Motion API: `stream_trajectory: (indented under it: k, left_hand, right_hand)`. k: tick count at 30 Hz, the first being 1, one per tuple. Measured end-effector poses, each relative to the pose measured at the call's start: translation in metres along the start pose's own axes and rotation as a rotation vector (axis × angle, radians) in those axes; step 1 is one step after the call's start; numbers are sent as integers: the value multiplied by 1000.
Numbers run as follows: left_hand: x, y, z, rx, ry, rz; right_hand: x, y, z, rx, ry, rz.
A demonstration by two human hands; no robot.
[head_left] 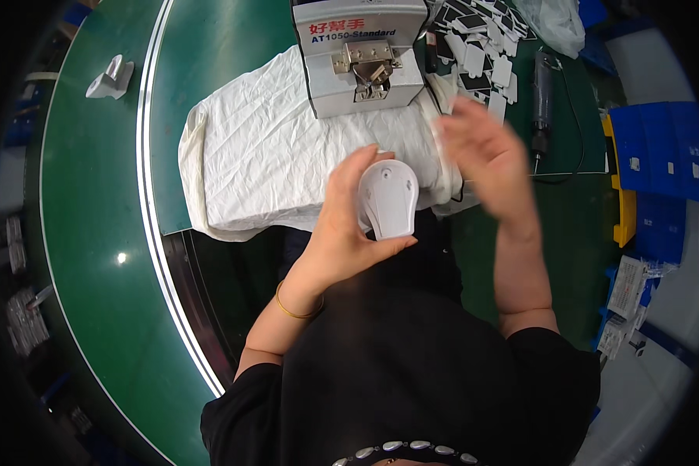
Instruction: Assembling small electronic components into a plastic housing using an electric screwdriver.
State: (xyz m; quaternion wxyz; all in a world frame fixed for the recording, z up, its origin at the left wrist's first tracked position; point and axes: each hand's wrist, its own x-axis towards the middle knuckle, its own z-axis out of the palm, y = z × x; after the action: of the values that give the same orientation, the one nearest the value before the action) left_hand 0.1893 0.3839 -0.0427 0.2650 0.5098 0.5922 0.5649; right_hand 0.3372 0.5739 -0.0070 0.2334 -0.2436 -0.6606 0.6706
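Observation:
A white plastic housing shell (392, 203), rounded at the top and hollow toward me, is gripped by my left hand (340, 213). The thumb presses its lower edge and the fingers wrap its left side and top. Small round bosses show inside it. My right hand (485, 159) is raised to the right of the shell, apart from it, near the right end of the white cloth (264, 147). Motion smears its fingers, so what they hold, if anything, cannot be made out. Beyond both hands a boxy screw feeder (369, 66) with a metal mechanism stands on the cloth.
Several flat white and black pieces (478, 58) lie piled at the back right beside a clear plastic bag (555, 23). A corded electric screwdriver (543, 109) rests right of them. Blue bins (660, 151) line the right. Another white part (111, 79) sits on the green conveyor belt (93, 194).

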Motion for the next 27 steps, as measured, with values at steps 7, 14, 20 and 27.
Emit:
stream_trajectory:
  k: [7,14,20,27]
  left_hand:
    - [2,-17,0,74,127,46]
    - [5,-14,-11,306,28,92]
    - [4,-22,-10,263,65,133]
    - [0,-20,-9,285,59,100]
  right_hand:
    - [62,23,-174,-1203,797,144]
    - [66,23,-192,-537,590,447]
    - [46,-25,-123,424,159,-66]
    - [89,-75,5,286,61,-624]
